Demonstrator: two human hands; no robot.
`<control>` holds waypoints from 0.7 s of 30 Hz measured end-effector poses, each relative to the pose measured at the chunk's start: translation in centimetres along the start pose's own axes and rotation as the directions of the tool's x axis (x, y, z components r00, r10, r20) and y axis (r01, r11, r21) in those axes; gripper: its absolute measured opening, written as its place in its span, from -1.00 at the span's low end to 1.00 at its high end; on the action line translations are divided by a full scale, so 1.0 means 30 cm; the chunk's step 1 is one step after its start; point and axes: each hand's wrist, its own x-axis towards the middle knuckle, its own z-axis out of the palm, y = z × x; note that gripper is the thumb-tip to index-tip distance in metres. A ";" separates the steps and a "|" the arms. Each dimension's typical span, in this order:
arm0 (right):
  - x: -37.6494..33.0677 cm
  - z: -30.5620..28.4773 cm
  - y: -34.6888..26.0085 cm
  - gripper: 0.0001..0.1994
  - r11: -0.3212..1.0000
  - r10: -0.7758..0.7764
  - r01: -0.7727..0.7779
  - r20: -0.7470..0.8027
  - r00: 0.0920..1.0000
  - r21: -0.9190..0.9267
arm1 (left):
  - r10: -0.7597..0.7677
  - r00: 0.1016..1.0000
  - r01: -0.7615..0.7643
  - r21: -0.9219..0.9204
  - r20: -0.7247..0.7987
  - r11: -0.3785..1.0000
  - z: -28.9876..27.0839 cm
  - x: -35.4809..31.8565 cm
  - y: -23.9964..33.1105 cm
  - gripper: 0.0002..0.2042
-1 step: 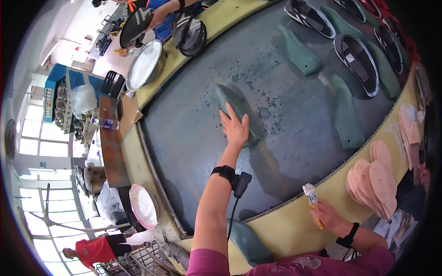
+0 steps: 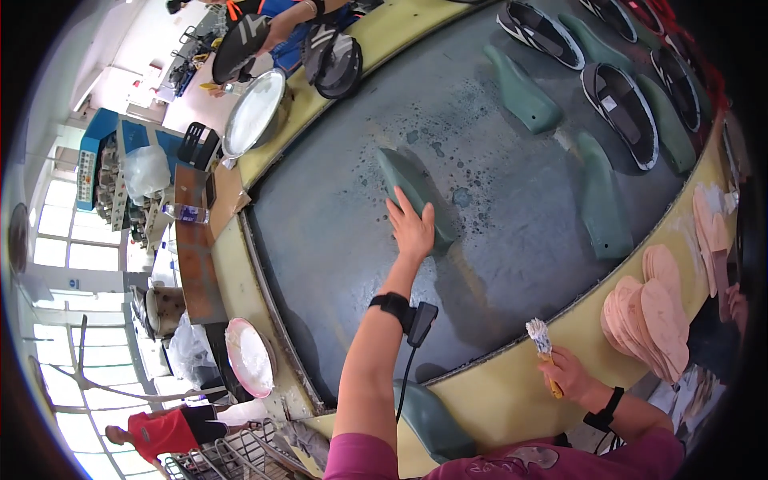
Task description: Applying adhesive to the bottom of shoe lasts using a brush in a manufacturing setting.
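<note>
A green shoe last (image 2: 410, 178) lies on the grey work surface (image 2: 336, 232) in the middle. My left hand (image 2: 414, 234) rests over its near half, fingers stretched and spread, thumb apart on the right side; the palm hides part of the last. At the lower right my right hand (image 2: 566, 373) is closed round the handle of a brush (image 2: 544, 344), whose white-smeared bristles point up and away from me. Beside that hand, on the yellow table rim (image 2: 496, 392), sits a stack of pinkish insoles (image 2: 640, 324).
More green lasts (image 2: 602, 200) and dark shoes (image 2: 622, 108) stand at the right and far right. Along the left edge are a white basin (image 2: 254, 112) and a pink-rimmed bowl (image 2: 250, 358). Another last (image 2: 432, 420) lies close to me. A co-worker's hand (image 2: 280, 28) holds a shoe at the far side.
My left hand has slid very slightly toward me along the last. The right hand and brush look the same, and the view has shifted a little.
</note>
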 end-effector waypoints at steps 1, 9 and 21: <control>0.017 -0.003 -0.013 -0.63 1.000 0.021 -0.021 -0.015 1.000 -0.017 | 0.005 1.000 -0.004 -0.066 0.026 0.998 -0.007 -0.051 -0.041 -0.23; 0.044 0.024 -0.037 -0.63 0.984 -0.036 0.000 -0.196 0.980 -0.180 | 0.069 0.887 -0.152 0.147 0.456 0.977 -0.378 -0.867 0.018 -0.36; 0.090 0.066 -0.064 -0.65 0.957 -0.196 0.119 -0.289 0.937 -0.263 | -0.280 0.913 0.408 -0.617 0.298 0.673 -0.461 -1.426 -0.193 -0.32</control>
